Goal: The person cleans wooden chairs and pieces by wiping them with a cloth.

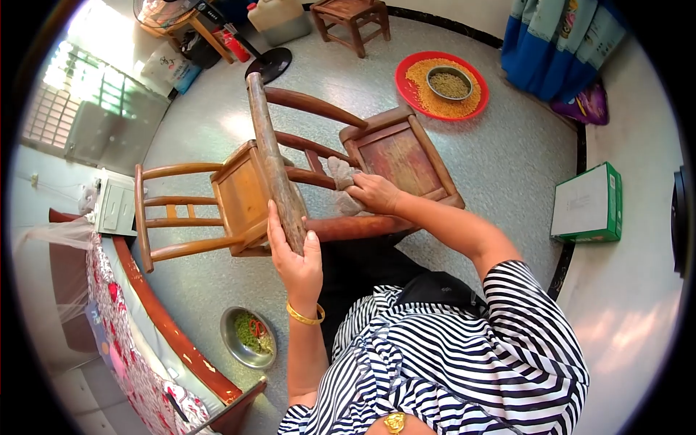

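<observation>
A dark wooden chair (402, 156) is tilted in front of me, its worn top rail (270, 145) pointing away to the upper left. My left hand (296, 255) grips the near end of that rail, thumb on one side and fingers on the other. A greyish cloth (341, 174) is bunched in my right hand (371, 193), which presses it on a slat of the backrest close to the seat. Part of the cloth hangs below my fingers. Just left of the rail is a second, lighter wooden chair (243, 196).
A steel bowl with green pieces (248, 338) sits on the floor near the bed frame (174, 319). Farther off are a red tray of yellow grains (443, 85), a small stool (351, 22) and a fan base (269, 66). A green box (589, 203) stands at the right wall.
</observation>
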A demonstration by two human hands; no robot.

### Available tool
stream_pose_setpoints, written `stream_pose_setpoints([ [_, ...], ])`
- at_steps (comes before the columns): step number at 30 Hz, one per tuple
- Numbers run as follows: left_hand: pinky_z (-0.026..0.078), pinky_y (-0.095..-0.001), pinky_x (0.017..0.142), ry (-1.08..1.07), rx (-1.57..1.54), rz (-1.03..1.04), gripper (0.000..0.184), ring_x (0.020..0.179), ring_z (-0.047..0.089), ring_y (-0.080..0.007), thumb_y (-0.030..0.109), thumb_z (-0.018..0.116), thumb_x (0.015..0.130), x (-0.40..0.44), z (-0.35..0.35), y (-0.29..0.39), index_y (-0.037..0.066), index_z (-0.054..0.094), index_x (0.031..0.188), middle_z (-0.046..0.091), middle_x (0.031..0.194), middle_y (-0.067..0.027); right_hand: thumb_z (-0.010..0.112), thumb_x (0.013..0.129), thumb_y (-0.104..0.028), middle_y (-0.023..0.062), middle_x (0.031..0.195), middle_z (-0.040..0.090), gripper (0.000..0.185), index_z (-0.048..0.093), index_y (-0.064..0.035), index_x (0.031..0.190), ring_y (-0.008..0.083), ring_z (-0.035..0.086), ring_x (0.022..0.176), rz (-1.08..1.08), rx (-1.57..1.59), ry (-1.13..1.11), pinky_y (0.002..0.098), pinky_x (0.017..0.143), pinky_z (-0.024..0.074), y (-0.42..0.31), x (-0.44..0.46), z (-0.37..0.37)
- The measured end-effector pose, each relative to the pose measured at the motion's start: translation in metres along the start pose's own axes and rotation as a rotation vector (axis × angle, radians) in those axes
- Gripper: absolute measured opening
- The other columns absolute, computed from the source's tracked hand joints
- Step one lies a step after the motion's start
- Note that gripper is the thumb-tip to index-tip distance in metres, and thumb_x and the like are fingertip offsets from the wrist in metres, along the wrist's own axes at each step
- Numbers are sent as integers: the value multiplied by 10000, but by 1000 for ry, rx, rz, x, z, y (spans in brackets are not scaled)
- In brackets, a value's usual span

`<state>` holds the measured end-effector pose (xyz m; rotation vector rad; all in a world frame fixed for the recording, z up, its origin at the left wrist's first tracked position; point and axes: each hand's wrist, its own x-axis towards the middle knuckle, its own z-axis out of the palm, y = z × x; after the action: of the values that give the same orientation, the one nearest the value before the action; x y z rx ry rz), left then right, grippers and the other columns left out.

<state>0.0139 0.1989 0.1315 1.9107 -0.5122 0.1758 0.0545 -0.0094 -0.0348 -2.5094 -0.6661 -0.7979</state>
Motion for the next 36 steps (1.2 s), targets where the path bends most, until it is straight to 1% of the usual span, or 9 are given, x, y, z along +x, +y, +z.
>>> stream_pose_setpoints([
  [7, 428, -344, 923, -8, -84, -36, 609, 1091, 503, -251, 12, 507, 803, -2, 0, 4, -25, 276, 1365, 347, 1343, -169, 633, 720, -189, 143, 874, 497, 345, 469, -75, 1002, 334, 556, 813, 251, 222, -68, 386, 678, 475, 3, -25, 7],
  [10, 420, -323, 926, -16, -72, -19, 609, 1078, 513, -221, -1, 501, 816, -2, -1, 1, -2, 266, 1378, 351, 1354, -135, 679, 700, -218, 167, 897, 506, 436, 459, -78, 1049, 357, 557, 861, 431, 320, -234, 410, 706, 476, 14, -38, 2],
  [12, 409, -299, 929, -23, -63, -7, 615, 1071, 518, -192, -19, 492, 826, -3, -2, 1, 20, 254, 1392, 357, 1364, -102, 679, 696, -236, 180, 945, 505, 459, 465, -96, 1077, 368, 551, 892, 520, 136, -730, 435, 738, 471, 32, -53, 5],
  [16, 430, -323, 918, -24, -73, -23, 604, 1077, 517, -224, 9, 510, 819, -2, -2, 4, 9, 277, 1377, 350, 1356, -136, 646, 662, -219, 201, 944, 601, 362, 549, -103, 991, 372, 578, 893, 582, 171, -849, 437, 764, 469, 49, -44, 18],
  [22, 445, -346, 913, -20, -80, -27, 588, 1088, 512, -254, 30, 526, 807, -3, -2, 7, -1, 315, 1356, 329, 1357, -170, 631, 614, -173, 156, 988, 634, 546, 540, -132, 1152, 297, 609, 924, 712, 446, -353, 365, 801, 466, 81, 23, -9],
  [26, 440, -349, 919, -26, -83, -7, 586, 1085, 511, -254, 18, 519, 802, -2, 0, 3, 3, 323, 1353, 319, 1359, -172, 652, 670, -263, 152, 1035, 619, 460, 558, -111, 1094, 288, 591, 965, 657, 614, -20, 357, 830, 452, 68, 93, -35],
  [30, 432, -350, 922, -25, -103, -15, 590, 1067, 520, -250, 7, 513, 795, -3, 0, 3, 3, 325, 1354, 309, 1362, -170, 674, 688, -243, 177, 994, 601, 366, 574, -94, 1006, 350, 573, 894, 461, 718, 90, 392, 793, 454, 59, 133, -17],
  [32, 430, -348, 921, -25, -92, -20, 590, 1060, 524, -248, 6, 513, 794, -4, -1, 4, 2, 325, 1353, 310, 1361, -169, 615, 728, -121, 149, 962, 602, 290, 582, -58, 1009, 281, 576, 886, 353, 485, -21, 348, 800, 444, 51, 137, -10],
  [36, 397, -317, 949, -32, -97, -63, 591, 1099, 499, -213, -25, 480, 795, -4, -3, 7, -9, 304, 1360, 354, 1338, -107, 616, 695, -168, 211, 879, 606, 255, 585, -57, 922, 397, 561, 854, 468, 547, 34, 437, 734, 455, 56, 119, 4],
])
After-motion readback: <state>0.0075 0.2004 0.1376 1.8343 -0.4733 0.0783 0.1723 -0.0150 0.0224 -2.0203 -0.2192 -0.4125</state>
